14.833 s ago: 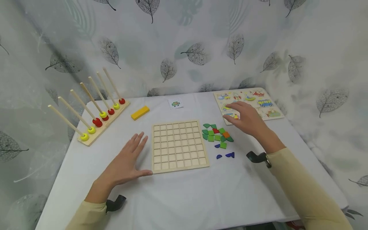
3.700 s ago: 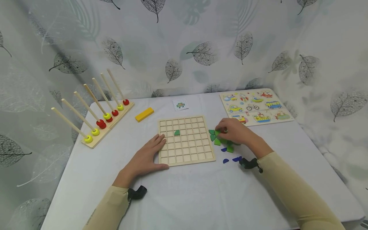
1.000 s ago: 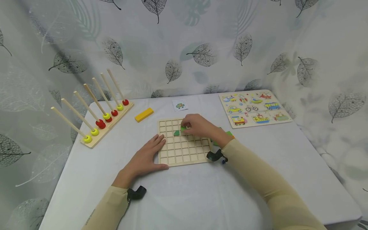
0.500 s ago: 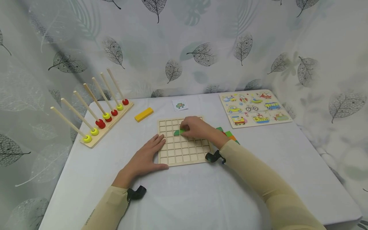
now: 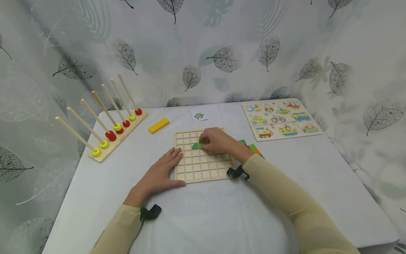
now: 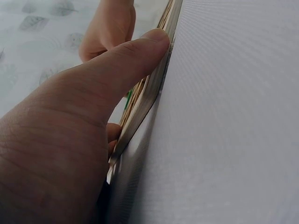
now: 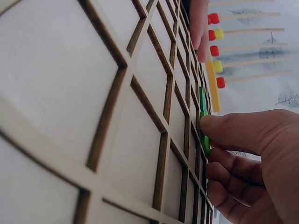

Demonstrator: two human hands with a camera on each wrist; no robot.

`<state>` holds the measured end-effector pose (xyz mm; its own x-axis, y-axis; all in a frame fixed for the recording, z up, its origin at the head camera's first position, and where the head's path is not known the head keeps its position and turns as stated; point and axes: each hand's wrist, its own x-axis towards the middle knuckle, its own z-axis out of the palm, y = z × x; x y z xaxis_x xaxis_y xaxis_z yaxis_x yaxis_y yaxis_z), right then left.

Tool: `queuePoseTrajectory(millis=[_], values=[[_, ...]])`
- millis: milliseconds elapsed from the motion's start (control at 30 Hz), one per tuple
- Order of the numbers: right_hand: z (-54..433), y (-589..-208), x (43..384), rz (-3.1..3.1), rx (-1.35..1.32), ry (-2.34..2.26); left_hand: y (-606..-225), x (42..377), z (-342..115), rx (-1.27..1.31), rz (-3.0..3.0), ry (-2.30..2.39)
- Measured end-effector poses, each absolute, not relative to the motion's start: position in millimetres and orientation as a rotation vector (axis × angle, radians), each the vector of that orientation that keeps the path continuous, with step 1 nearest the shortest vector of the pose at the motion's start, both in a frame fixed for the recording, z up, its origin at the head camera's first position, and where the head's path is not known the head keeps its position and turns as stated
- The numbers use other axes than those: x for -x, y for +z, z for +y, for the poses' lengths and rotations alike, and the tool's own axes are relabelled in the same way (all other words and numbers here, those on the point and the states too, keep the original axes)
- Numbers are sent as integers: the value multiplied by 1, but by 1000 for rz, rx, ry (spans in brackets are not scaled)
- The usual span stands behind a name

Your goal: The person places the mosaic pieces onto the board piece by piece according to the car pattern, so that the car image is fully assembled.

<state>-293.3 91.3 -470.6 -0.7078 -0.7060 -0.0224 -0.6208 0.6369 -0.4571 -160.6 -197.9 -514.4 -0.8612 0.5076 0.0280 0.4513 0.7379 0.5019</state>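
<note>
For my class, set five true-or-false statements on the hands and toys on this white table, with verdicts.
1. The right hand pinches a flat bright-green piece at the square wooden grid board. True.
2. The yellow rectangular block lies between the wooden peg rack with red and yellow beads and the small white picture card. True.
3. The left hand holds the yellow rectangular block. False: it touches the grid board's left side.
4. The flat dark-green piece lies on the table. False: it is on the grid board.
5. Every bead on the peg rack is red. False: some are yellow.
</note>
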Motion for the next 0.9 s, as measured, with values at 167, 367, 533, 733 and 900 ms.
queuePoseTrajectory(millis=[167,367,533,733,900], values=[[91,-469,292,2651,1090,-628,-514,160,-198,-786,2828,786],[94,-465,290,2662,1012,-652,-511,160,-197,-789,2827,783],[101,-459,290,2672,1001,-702,-511,160,-196,-782,2823,775],[115,-450,291,2701,997,-713,-512,161,-196,-782,2825,769],[130,-438,289,2719,936,-717,-511,160,-196,-783,2820,768]])
